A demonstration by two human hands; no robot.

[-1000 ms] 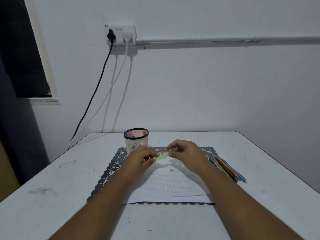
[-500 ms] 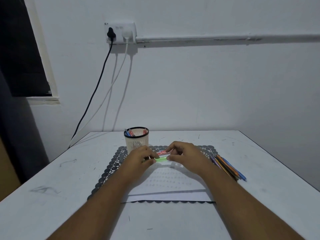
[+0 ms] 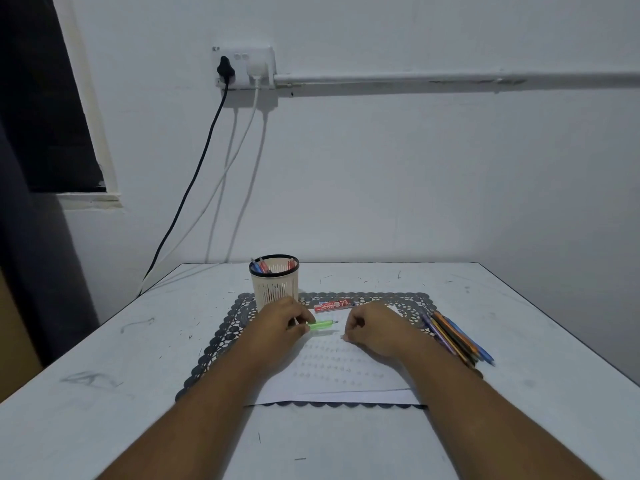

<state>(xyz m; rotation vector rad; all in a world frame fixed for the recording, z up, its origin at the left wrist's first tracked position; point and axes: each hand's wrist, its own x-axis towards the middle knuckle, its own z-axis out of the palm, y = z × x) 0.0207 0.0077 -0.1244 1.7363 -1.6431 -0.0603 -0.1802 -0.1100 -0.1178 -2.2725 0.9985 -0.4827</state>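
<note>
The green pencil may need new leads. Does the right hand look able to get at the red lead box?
Probably yes: the red lead box lies on the mat beyond the right hand, with nothing between them. But its curled fingers seem to pinch a small white piece, to set down first.

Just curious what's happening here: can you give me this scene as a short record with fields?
Left hand: grips green pencil
Right hand: curled, at small pale piece on paper; pinch unclear
Red box: flat on mat, beyond hands
Cup: upright, holds pens
Loose pens: bundled at mat's right edge
</note>
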